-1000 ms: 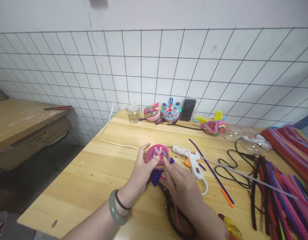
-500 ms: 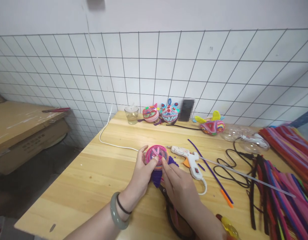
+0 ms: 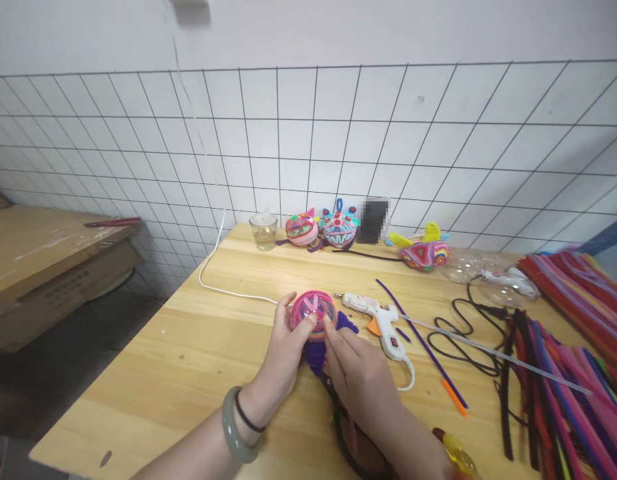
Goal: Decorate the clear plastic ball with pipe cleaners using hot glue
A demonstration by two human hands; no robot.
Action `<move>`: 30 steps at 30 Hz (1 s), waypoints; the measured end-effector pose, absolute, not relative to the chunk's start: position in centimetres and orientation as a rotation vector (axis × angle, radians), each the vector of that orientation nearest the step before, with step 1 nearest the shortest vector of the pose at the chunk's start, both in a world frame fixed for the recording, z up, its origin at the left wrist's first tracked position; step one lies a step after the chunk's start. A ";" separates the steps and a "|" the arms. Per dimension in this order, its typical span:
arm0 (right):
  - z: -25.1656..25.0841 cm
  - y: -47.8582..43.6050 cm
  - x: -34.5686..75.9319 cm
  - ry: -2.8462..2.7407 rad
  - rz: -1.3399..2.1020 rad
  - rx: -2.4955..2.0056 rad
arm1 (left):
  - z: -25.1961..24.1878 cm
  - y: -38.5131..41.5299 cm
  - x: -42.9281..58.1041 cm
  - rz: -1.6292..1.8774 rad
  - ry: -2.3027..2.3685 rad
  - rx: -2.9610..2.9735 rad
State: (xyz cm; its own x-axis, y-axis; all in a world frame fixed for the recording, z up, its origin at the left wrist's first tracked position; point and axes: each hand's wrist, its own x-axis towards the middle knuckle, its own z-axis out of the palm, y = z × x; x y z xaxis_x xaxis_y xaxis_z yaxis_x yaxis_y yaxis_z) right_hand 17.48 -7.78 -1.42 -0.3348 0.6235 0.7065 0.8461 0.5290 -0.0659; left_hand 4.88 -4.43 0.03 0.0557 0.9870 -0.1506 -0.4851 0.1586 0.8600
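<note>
My left hand [image 3: 283, 357] grips a round pink pipe-cleaner ornament [image 3: 314, 309] with purple fuzzy wire at its lower side, thumb on its front. My right hand [image 3: 361, 370] pinches the same ornament from the right with its fingertips, near the purple wire. Both hands rest on the wooden table [image 3: 198, 347]. A white hot glue gun [image 3: 381, 319] lies just right of the ornament. Black-handled scissors [image 3: 353, 437] lie under my right wrist.
Three finished colourful ornaments [image 3: 341, 228] and a glass cup [image 3: 263, 230] stand by the tiled wall. Heaps of pipe cleaners [image 3: 573, 347] cover the right side. Black cords [image 3: 463, 333], a white cord [image 3: 213, 267] and a clear glue stick [image 3: 498, 357] lie about. Cardboard boxes [image 3: 43, 260] sit at left.
The view has shifted slightly; both hands and the ornament stay nearly as they were, with only small finger movement.
</note>
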 end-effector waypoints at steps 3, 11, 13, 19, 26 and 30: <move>-1.5 -7.7 17.3 -2.068 -0.390 -1.196 | 0.1 -4.4 5.0 1.288 0.881 0.708; -1.6 -7.6 17.3 -2.071 -0.373 -1.194 | 0.0 -4.5 5.0 1.298 0.880 0.679; -1.6 -7.6 17.4 -2.071 -0.424 -1.200 | 0.1 -4.5 4.9 1.292 0.882 0.680; -1.4 -7.6 17.4 -2.054 -0.465 -1.186 | 0.4 -4.6 4.8 1.278 0.847 0.660; -1.7 -7.5 17.6 -2.065 -0.459 -1.157 | 0.4 -4.7 4.9 1.280 0.846 0.647; -1.8 -7.5 17.6 -2.074 -0.477 -1.163 | 0.4 -4.7 4.9 1.275 0.858 0.661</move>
State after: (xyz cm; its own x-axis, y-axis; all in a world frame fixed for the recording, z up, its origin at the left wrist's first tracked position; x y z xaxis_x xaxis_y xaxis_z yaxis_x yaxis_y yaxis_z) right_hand 17.60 -7.55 -1.77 -0.3507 0.5903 0.7270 0.8484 0.5289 -0.0201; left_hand 4.85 -4.75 0.43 0.0702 0.9815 -0.1784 -0.5345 0.1880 0.8240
